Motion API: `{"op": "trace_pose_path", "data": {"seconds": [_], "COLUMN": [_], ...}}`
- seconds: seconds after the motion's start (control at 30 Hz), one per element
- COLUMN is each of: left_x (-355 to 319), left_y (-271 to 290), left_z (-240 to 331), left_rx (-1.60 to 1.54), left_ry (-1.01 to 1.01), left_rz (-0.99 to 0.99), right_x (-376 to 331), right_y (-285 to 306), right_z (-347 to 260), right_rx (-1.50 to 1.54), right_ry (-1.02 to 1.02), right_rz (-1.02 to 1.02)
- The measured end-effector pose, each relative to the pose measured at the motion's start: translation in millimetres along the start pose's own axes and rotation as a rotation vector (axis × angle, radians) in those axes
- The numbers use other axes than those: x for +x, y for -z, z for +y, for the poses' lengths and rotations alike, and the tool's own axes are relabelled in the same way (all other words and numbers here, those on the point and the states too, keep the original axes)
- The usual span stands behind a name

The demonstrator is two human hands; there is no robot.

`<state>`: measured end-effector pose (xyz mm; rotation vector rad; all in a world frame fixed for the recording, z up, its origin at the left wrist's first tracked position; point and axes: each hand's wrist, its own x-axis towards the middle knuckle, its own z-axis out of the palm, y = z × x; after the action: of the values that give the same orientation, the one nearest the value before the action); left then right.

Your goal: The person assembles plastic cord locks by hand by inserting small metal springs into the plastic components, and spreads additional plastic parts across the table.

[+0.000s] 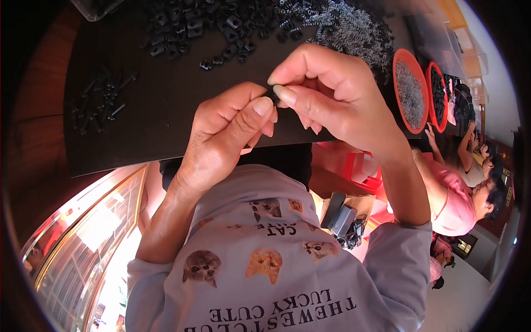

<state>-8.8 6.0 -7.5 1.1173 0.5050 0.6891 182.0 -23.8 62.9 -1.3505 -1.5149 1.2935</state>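
Note:
My left hand [224, 135] and my right hand [332, 91] meet over the front edge of a black mat [160, 110]. Both pinch one small black part [271, 95] between thumb and fingertips; most of it is hidden by the fingers. A heap of similar small black plastic parts [204, 27] lies at the back of the mat. To its right spreads a pile of small metal springs [354, 30].
Several black screw-like pieces [102, 102] lie at the mat's left. Two red bowls [410, 91] [438, 94] at the right hold springs and black parts. Clear plastic bins [470, 52] stand far right. Other people sit along the right side [459, 193].

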Motion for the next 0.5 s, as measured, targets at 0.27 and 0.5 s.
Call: {"op": "trace_pose_path", "data": {"seconds": [0.27, 0.5], "left_x": [1, 0], "left_y": [-3, -5], "left_z": [-4, -1], "left_rx": [-0.041, -0.100], "left_ry": [-0.067, -0.036], "left_rz": [0.066, 0.099], "right_x": [9, -2], "right_y": [6, 0], "right_z": [23, 16], "right_rx": [-0.649, -0.956], "right_ry": [0.601, 0.633], "right_rz": [0.083, 0.127]}}
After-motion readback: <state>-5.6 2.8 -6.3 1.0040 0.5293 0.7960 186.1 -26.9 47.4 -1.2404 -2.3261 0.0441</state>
